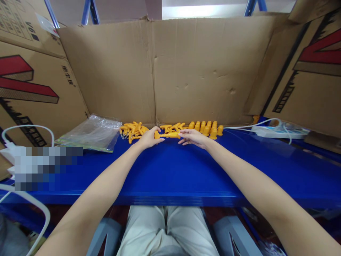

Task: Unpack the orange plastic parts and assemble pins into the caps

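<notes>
A long yellow plastic part [172, 135] lies crosswise between my two hands, just above the blue table. It has a round, wider left end, a thin ridged stem and a thicker right section. My left hand [149, 139] grips the round end between thumb and fingers. At the other end, my right hand [194, 137] pinches the tip with thumb and fingertips, its other fingers loosely spread. Beside my left hand is a pile of yellow handle-shaped parts [133, 128] with small metal chains. More yellow branched parts [174, 127] lie behind the held part. Yellow cup-shaped pieces [213, 133] stand right of my right hand.
Tall cardboard panels [207, 71] wall in the back of the blue table [170, 170]. A clear plastic bag [93, 133] lies at the left. A white power strip [282, 132] with cables is at the right. White cables [29, 127] run along the left edge.
</notes>
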{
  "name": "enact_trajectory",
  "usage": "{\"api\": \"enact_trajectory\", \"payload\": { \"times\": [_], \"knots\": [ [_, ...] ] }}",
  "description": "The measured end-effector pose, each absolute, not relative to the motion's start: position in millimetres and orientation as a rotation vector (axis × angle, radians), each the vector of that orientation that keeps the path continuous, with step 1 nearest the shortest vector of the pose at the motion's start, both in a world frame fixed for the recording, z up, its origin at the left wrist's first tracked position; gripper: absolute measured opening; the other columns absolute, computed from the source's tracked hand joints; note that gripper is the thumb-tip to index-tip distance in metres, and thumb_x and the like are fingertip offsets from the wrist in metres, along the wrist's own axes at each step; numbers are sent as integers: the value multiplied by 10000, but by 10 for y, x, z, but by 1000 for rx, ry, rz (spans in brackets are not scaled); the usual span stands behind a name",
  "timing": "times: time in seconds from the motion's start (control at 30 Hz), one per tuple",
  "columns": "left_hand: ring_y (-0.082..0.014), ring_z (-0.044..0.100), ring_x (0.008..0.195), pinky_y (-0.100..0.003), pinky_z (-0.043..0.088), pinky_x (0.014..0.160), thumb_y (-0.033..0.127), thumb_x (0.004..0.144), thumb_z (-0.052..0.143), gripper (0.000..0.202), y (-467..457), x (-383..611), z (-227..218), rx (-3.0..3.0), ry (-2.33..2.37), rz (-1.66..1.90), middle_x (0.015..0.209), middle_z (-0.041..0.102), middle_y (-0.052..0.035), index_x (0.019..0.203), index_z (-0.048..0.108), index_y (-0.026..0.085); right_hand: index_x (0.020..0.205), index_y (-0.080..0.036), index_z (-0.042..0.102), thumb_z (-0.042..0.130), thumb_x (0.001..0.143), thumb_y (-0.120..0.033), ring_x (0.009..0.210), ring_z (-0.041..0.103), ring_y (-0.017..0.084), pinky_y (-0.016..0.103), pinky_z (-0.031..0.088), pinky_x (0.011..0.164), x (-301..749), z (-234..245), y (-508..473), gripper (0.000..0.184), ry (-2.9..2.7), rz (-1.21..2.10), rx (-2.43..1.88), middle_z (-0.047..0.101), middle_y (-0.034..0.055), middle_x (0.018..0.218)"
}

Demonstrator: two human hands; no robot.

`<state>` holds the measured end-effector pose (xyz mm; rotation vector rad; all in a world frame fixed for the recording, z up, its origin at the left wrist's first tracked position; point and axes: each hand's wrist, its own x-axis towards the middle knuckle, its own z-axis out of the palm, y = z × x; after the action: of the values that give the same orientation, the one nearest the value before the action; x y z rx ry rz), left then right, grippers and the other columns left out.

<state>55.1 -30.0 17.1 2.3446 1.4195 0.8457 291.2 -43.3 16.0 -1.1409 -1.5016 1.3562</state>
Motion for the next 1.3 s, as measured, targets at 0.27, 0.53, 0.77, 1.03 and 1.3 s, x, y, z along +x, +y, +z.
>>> {"api": "enact_trajectory", "payload": {
  "times": [0.27, 0.53, 0.77, 1.03, 1.3],
  "knots": [
    [-138, 521, 595, -260, 392, 601, 434, 719, 653, 504, -244, 530, 129, 2436, 1385, 890, 649, 535, 44, 1130, 481, 199, 1073, -147, 518, 573, 858, -116, 749, 688, 117, 271, 560, 796, 2901, 120, -393, 224, -1426, 1394, -1004, 663, 90, 1005],
    [-158, 570, 713, -301, 425, 682, 398, 794, 563, 669, -267, 506, 126, 2548, 1505, 886, 909, 604, -36, 1381, 301, 214, 1155, -227, 452, 514, 860, -159, 960, 651, 139, 302, 490, 921, 3180, 168, -164, 309, -1397, 731, -1055, 526, 93, 1258],
    [-191, 599, 800, -298, 425, 688, 387, 813, 523, 513, -282, 530, 118, 2625, 1491, 728, 938, 642, -55, 1278, 444, 188, 1205, -191, 467, 484, 812, -184, 1154, 531, 239, 433, 424, 972, 3428, -2, 24, 393, -1631, 31, -1178, 528, 131, 1256],
    [-199, 606, 813, -294, 421, 682, 380, 813, 503, 489, -267, 530, 114, 2646, 1470, 653, 914, 661, -56, 1253, 482, 166, 1284, -164, 483, 400, 808, -80, 1286, 435, 250, 467, 350, 1055, 3338, -181, 83, 490, -2040, -111, -1320, 447, 145, 1396],
    [-192, 608, 775, -296, 422, 686, 381, 807, 509, 444, -249, 533, 94, 2642, 1437, 653, 882, 675, -47, 1203, 516, 179, 1469, -271, 276, 460, 778, -96, 1408, 212, 313, 658, 103, 1086, 3334, -170, 14, 736, -2137, -159, -1531, 242, 88, 1539]
  ]
}}
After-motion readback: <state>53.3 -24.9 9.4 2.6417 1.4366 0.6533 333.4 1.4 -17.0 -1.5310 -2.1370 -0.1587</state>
